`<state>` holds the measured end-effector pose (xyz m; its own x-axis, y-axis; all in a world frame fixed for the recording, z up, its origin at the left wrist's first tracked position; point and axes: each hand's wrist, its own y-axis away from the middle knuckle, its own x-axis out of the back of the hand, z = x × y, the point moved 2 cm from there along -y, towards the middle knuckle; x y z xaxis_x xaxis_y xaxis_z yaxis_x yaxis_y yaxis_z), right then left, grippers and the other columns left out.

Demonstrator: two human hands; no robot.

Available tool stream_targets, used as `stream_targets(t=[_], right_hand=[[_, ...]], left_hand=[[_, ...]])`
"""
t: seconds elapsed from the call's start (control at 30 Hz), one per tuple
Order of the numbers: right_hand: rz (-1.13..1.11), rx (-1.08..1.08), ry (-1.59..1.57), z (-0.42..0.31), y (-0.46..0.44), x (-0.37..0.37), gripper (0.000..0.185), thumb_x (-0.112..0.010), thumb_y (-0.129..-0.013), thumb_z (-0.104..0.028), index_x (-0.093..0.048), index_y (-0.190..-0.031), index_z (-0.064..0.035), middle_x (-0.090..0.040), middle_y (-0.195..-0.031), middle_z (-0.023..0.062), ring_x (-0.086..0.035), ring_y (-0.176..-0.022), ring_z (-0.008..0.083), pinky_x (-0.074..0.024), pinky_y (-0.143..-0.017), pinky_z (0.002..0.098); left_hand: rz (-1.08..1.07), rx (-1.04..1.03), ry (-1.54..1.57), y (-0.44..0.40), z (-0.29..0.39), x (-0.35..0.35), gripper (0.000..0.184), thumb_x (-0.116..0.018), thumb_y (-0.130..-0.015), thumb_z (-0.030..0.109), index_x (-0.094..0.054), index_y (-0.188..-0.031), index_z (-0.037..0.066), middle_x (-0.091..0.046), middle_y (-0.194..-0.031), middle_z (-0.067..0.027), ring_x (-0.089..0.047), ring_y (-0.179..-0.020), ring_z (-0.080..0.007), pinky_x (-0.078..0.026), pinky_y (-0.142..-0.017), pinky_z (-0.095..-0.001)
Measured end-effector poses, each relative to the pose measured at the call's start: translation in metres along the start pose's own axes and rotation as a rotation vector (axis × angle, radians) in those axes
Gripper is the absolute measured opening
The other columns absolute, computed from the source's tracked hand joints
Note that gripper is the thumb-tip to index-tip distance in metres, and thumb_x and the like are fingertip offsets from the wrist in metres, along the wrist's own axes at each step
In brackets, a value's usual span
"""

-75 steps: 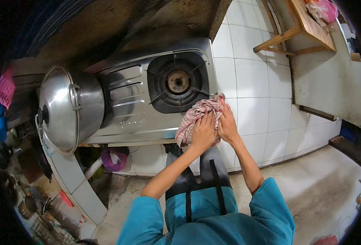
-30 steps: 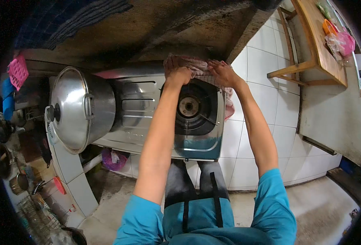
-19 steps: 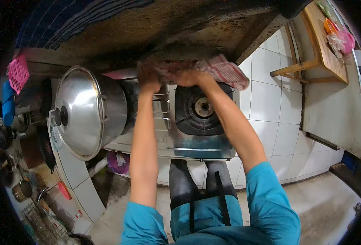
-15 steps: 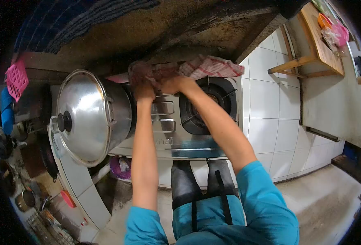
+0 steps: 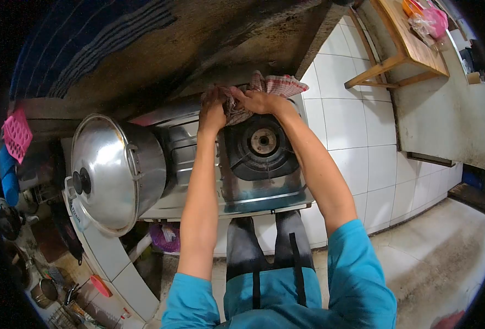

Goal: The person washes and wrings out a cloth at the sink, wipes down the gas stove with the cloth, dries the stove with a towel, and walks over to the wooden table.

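Observation:
Both hands are at the back of a metal gas stove [image 5: 182,145], on a red-and-white checked cloth [image 5: 284,85]. My left hand [image 5: 213,114] is closed on the bunched left part of the cloth, its fingertips partly hidden in the folds. Close beside it, my right hand [image 5: 257,102] grips the cloth's middle, and a loose end sticks out to the right. The cloth lies against the stove's rear edge, just behind the right burner [image 5: 264,141]. Left of my arms, a large lidded aluminium pot [image 5: 111,170] stands over the stove's left side.
A dark, stained wall [image 5: 215,44] rises behind the stove, with a blue striped towel [image 5: 100,44] at upper left. White tiles [image 5: 341,123] lie to the right, near a wooden table [image 5: 418,52]. Pans and utensils crowd the lower left. A pink perforated basket [image 5: 17,135] hangs far left.
Both hands have moved right along the stove's back edge with the cloth, from near the pot to behind the right burner. The cloth is more bunched, and the view has shifted slightly.

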<state>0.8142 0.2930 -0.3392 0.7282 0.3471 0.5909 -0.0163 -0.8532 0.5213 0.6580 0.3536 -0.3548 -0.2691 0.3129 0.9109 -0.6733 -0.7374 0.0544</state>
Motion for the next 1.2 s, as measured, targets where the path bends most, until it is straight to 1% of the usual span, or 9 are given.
stream_targets(t=[0.13, 0.23, 0.3, 0.43, 0.53, 0.83, 0.93, 1.07, 1.2], right_hand=[[0.426, 0.198, 0.235, 0.042, -0.011, 0.003, 0.042, -0.040, -0.097, -0.038, -0.060, -0.122, -0.0116, -0.062, -0.109, 0.0169, -0.057, -0.106, 0.0303, -0.0428, -0.090, 0.0399], [0.202, 0.291, 0.274, 0.092, 0.000, 0.039, 0.049, -0.038, -0.095, -0.044, -0.055, -0.126, -0.0105, -0.059, -0.115, 0.0199, -0.052, -0.112, 0.0370, -0.0388, -0.095, 0.0439], [0.078, -0.021, 0.180, 0.077, 0.040, 0.074, 0.041, -0.048, -0.094, -0.038, -0.059, -0.119, -0.0083, -0.063, -0.109, 0.0210, -0.056, -0.104, 0.0373, -0.0455, -0.085, 0.0437], [0.226, 0.222, -0.001, 0.157, 0.046, 0.053, 0.029, -0.063, -0.087, -0.031, -0.069, -0.097, -0.0042, -0.066, -0.101, 0.0171, -0.062, -0.092, 0.0324, -0.0484, -0.079, 0.0381], [0.479, 0.574, 0.011, 0.148, 0.073, 0.038, 0.026, -0.058, -0.090, -0.026, -0.068, -0.100, -0.0041, -0.063, -0.105, 0.0180, -0.058, -0.099, 0.0355, -0.0452, -0.085, 0.0422], [0.255, 0.175, 0.117, 0.087, 0.071, 0.053, 0.044, -0.043, -0.095, -0.040, -0.065, -0.103, -0.0039, -0.064, -0.102, 0.0204, -0.055, -0.105, 0.0389, -0.0444, -0.092, 0.0443], [0.562, 0.402, 0.220, 0.071, 0.033, 0.019, 0.051, -0.040, -0.095, -0.046, -0.062, -0.110, -0.0031, -0.061, -0.111, 0.0225, -0.055, -0.108, 0.0396, -0.0447, -0.092, 0.0455], [-0.083, 0.077, 0.381, -0.015, -0.009, 0.003, 0.053, -0.034, -0.096, -0.047, -0.048, -0.132, -0.0112, -0.048, -0.133, 0.0195, -0.047, -0.121, 0.0366, -0.0365, -0.102, 0.0432], [0.187, 0.275, 0.334, -0.061, -0.057, -0.070, 0.049, -0.035, -0.096, -0.035, -0.048, -0.131, -0.0038, -0.036, -0.144, 0.0168, -0.034, -0.133, 0.0354, -0.0300, -0.108, 0.0436]], left_hand=[[-0.067, 0.068, 0.016, -0.032, 0.015, 0.001, 0.027, -0.064, -0.069, -0.002, -0.067, -0.096, 0.001, -0.063, -0.102, -0.0213, -0.061, -0.098, -0.0342, -0.050, -0.082, -0.0425], [0.029, -0.032, -0.275, -0.041, 0.042, -0.010, 0.017, -0.066, -0.070, 0.003, -0.067, -0.087, 0.004, -0.067, -0.085, -0.0170, -0.065, -0.083, -0.0341, -0.052, -0.074, -0.0428], [0.134, -0.063, -0.305, -0.051, 0.061, -0.022, 0.016, -0.067, -0.070, 0.004, -0.068, -0.086, 0.004, -0.067, -0.085, -0.0169, -0.065, -0.083, -0.0340, -0.052, -0.072, -0.0427], [0.092, -0.109, -0.286, -0.072, 0.095, -0.029, 0.012, -0.067, -0.072, 0.007, -0.070, -0.084, 0.007, -0.067, -0.086, -0.0161, -0.065, -0.083, -0.0334, -0.052, -0.070, -0.0421], [-0.051, -0.144, -0.276, -0.091, 0.106, -0.031, 0.012, -0.066, -0.075, 0.008, -0.071, -0.086, 0.008, -0.067, -0.090, -0.0156, -0.065, -0.086, -0.0317, -0.052, -0.072, -0.0414], [-0.016, -0.037, -0.033, -0.066, 0.076, -0.023, 0.023, -0.070, -0.075, 0.015, -0.072, -0.098, 0.015, -0.067, -0.098, -0.0125, -0.063, -0.092, -0.0332, -0.051, -0.080, -0.0421], [0.084, 0.133, 0.274, -0.060, -0.027, -0.025, 0.028, -0.069, -0.075, 0.012, -0.070, -0.103, 0.014, -0.067, -0.098, -0.0147, -0.063, -0.094, -0.0345, -0.051, -0.081, -0.0431], [0.272, 0.090, 0.143, -0.008, -0.091, 0.005, 0.031, -0.064, -0.078, 0.008, -0.067, -0.108, 0.010, -0.062, -0.108, -0.0197, -0.061, -0.097, -0.0374, -0.050, -0.082, -0.0442], [0.246, 0.215, 0.147, 0.041, -0.099, 0.027, 0.031, -0.056, -0.081, 0.002, -0.063, -0.111, 0.002, -0.053, -0.124, -0.0243, -0.055, -0.108, -0.0392, -0.045, -0.092, -0.0470]])
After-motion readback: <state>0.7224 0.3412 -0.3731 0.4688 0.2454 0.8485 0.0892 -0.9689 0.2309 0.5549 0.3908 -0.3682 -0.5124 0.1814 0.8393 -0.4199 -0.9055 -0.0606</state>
